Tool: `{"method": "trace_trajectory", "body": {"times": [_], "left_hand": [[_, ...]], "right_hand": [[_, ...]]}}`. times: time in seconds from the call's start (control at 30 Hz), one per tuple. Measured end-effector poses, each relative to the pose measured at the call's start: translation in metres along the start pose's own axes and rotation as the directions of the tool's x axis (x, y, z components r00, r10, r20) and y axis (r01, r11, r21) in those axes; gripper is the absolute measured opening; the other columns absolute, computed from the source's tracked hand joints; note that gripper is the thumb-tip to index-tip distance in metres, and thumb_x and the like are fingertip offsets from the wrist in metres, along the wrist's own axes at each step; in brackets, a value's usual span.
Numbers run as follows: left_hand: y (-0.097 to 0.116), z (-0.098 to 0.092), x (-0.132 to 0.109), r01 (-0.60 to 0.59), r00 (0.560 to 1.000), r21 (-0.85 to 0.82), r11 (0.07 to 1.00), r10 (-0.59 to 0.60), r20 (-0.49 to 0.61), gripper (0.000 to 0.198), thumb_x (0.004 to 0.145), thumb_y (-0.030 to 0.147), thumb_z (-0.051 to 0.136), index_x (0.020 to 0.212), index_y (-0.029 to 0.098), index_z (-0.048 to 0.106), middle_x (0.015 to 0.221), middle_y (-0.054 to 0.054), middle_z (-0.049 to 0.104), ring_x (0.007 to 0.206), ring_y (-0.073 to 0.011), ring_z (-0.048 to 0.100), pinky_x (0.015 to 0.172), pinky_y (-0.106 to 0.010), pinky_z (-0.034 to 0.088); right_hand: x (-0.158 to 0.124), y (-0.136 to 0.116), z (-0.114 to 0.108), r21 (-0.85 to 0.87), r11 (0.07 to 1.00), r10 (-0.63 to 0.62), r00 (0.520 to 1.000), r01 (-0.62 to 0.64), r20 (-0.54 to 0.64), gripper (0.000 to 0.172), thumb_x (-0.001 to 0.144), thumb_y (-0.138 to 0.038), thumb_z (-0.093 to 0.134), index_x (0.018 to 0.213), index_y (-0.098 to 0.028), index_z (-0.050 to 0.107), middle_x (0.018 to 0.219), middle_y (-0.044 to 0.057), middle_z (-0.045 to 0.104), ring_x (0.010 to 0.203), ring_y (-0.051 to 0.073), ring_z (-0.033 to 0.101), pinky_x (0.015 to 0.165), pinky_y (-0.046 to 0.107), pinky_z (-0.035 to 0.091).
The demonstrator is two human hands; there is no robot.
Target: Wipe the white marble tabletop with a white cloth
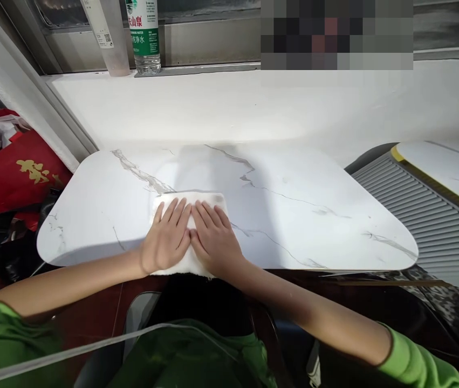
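A white cloth (189, 264) lies folded on the white marble-patterned table (314, 210), at its front edge and left of the middle. My left hand (167, 234) rests flat on the cloth's left half, fingers stretched forward. On the right half, my right hand (216, 237) presses flat in the same way, fingers out. The two thumbs meet or nearly meet between them. Both palms cover much of the cloth; its far edge and front part show.
On the ledge behind stand a water bottle (145, 40) with a green label and a translucent plastic cup (110, 37). A red bag (22, 167) sits at the left. A grey ribbed panel (431, 205) and a second marble-patterned surface (451, 167) are at the right.
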State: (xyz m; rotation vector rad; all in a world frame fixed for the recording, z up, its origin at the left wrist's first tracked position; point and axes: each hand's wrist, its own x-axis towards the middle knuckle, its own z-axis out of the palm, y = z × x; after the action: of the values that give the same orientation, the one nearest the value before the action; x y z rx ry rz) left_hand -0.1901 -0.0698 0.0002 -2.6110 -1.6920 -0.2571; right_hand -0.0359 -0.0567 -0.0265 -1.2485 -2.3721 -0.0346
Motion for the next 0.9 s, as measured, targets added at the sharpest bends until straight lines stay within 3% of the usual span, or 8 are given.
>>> {"method": "trace_trajectory", "body": {"times": [0.1, 0.23, 0.43, 0.63, 0.73, 0.9], "left_hand": [[0.001, -0.002, -0.009, 0.019, 1.0, -0.01, 1.0, -0.019, 0.01, 0.057, 0.098, 0.027, 0.024, 0.149, 0.007, 0.037, 0.158, -0.014, 0.034, 0.149, -0.0274, 0.023, 0.123, -0.049, 0.016], [-0.017, 0.001, 0.009, 0.051, 0.998, -0.014, 0.999, -0.051, 0.02, 0.056, 0.097, 0.026, 0.024, 0.148, 0.006, 0.037, 0.157, -0.015, 0.035, 0.148, -0.0279, 0.025, 0.122, -0.049, 0.018], [-0.081, 0.009, 0.081, 0.105, 0.994, -0.011, 0.994, -0.104, 0.037, 0.054, 0.097, 0.023, 0.028, 0.149, 0.008, 0.035, 0.158, -0.015, 0.034, 0.148, -0.0263, 0.026, 0.121, -0.047, 0.018], [-0.142, 0.018, 0.154, 0.11, 0.994, -0.016, 0.994, -0.11, 0.003, 0.054, 0.095, 0.021, 0.029, 0.147, 0.011, 0.039, 0.154, -0.012, 0.041, 0.144, -0.0229, 0.035, 0.119, -0.04, 0.023], [-0.152, 0.02, 0.167, 0.102, 0.995, -0.016, 0.995, -0.102, 0.002, 0.054, 0.095, 0.02, 0.028, 0.147, 0.012, 0.04, 0.154, -0.011, 0.041, 0.143, -0.0224, 0.035, 0.119, -0.039, 0.023], [-0.15, 0.022, 0.164, 0.112, 0.993, -0.015, 0.994, -0.112, 0.026, 0.055, 0.097, 0.023, 0.029, 0.149, 0.01, 0.036, 0.158, -0.012, 0.035, 0.147, -0.0237, 0.028, 0.12, -0.043, 0.02]], "right_hand": [[-0.002, -0.007, -0.002, 0.011, 1.0, -0.028, 1.0, 0.028, 0.012, 0.054, 0.094, -0.024, 0.032, 0.141, -0.005, 0.05, 0.147, 0.017, 0.049, 0.14, 0.028, 0.04, 0.118, 0.05, 0.029], [0.027, 0.004, 0.007, 0.02, 0.998, -0.054, 0.997, 0.053, 0.06, 0.054, 0.094, -0.022, 0.032, 0.141, -0.001, 0.049, 0.148, 0.018, 0.048, 0.139, 0.029, 0.041, 0.118, 0.048, 0.027], [0.116, 0.033, 0.04, 0.01, 0.999, -0.042, 0.992, 0.041, 0.119, 0.055, 0.093, -0.019, 0.031, 0.142, 0.001, 0.046, 0.15, 0.019, 0.045, 0.139, 0.03, 0.039, 0.116, 0.047, 0.024], [0.189, 0.052, 0.072, 0.018, 0.998, 0.063, 0.996, -0.064, 0.062, 0.052, 0.093, -0.017, 0.028, 0.139, -0.001, 0.047, 0.148, 0.021, 0.047, 0.138, 0.03, 0.04, 0.115, 0.05, 0.024], [0.201, 0.057, 0.078, 0.027, 0.996, 0.084, 0.994, -0.086, 0.068, 0.053, 0.094, -0.018, 0.028, 0.14, -0.001, 0.047, 0.149, 0.019, 0.046, 0.139, 0.03, 0.039, 0.115, 0.049, 0.023], [0.199, 0.06, 0.077, 0.023, 0.998, 0.057, 0.996, -0.059, 0.071, 0.055, 0.093, -0.019, 0.028, 0.141, 0.0, 0.046, 0.15, 0.02, 0.045, 0.14, 0.03, 0.038, 0.116, 0.048, 0.022]]}}
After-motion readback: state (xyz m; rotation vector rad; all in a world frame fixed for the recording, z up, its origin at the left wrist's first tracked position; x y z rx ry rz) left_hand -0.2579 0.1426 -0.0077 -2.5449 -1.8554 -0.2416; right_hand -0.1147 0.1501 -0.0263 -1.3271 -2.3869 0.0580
